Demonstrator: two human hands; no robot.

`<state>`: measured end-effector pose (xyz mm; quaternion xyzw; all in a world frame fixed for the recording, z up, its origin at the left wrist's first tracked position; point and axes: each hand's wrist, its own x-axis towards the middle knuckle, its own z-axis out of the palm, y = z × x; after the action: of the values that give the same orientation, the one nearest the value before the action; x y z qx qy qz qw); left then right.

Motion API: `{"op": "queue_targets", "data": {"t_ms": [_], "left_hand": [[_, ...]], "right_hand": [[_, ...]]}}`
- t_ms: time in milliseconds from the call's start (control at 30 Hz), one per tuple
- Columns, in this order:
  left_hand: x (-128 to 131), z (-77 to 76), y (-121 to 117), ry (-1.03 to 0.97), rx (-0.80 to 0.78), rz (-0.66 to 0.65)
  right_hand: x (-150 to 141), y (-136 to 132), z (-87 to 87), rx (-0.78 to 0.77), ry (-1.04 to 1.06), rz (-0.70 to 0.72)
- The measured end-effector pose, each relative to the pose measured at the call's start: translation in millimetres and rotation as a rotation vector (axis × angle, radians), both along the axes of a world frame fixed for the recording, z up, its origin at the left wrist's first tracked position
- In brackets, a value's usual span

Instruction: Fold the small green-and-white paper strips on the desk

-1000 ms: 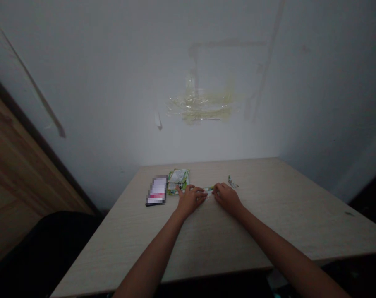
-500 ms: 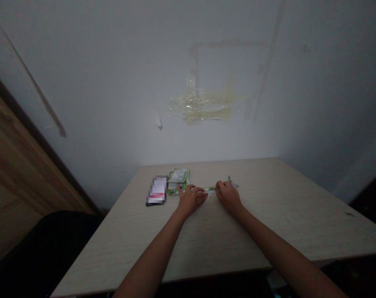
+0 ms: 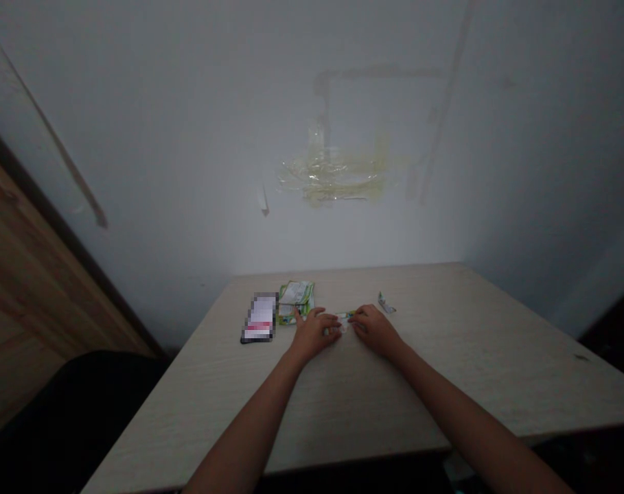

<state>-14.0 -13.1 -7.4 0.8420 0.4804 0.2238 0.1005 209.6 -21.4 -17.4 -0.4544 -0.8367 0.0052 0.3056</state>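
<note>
My left hand [image 3: 316, 333] and my right hand [image 3: 374, 328] rest close together near the table's far edge. Their fingertips pinch a narrow green-and-white sachet strip [image 3: 345, 318] from either side, and its middle shows between them. A stack of green-and-white packets [image 3: 296, 300] lies just beyond my left hand, with its fingers touching the stack's near edge. A small torn wrapper piece [image 3: 386, 302] lies beyond my right hand, apart from it.
A smartphone [image 3: 259, 317] lies left of the packets. The pale wood-grain table [image 3: 476, 370] fills the lower view and meets a white wall [image 3: 136, 137] marked with tape residue [image 3: 332, 175]. A wooden panel [image 3: 23, 274] and a dark chair back [image 3: 64, 412] stand at the left.
My right hand has moved back left toward my left hand, and the torn wrapper piece now shows apart from it. The packets and smartphone stay in place.
</note>
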Motion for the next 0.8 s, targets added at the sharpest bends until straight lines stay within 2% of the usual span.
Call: {"op": "queue_targets", "data": {"t_ms": [233, 400, 567, 800], "left_hand": [[2.6, 5.5, -2.4, 0.011, 0.106, -0.04], [3.5, 3.7, -2.3, 0.024, 0.144, -0.048], [4.5, 1.0, -1.4, 0.024, 0.14, -0.033], [5.7, 4.7, -2.2, 0.02, 0.085, 0.006]], "right_hand": [[-2.6, -1.2, 0.7, 0.026, 0.011, 0.021], [-7.1, -3.4, 0.9, -0.013, -0.023, 0.074], [-11.7, -7.1, 3.5, -0.045, 0.043, 0.087], [-17.9, -8.3, 5.8, -0.058, 0.095, 0.023]]}}
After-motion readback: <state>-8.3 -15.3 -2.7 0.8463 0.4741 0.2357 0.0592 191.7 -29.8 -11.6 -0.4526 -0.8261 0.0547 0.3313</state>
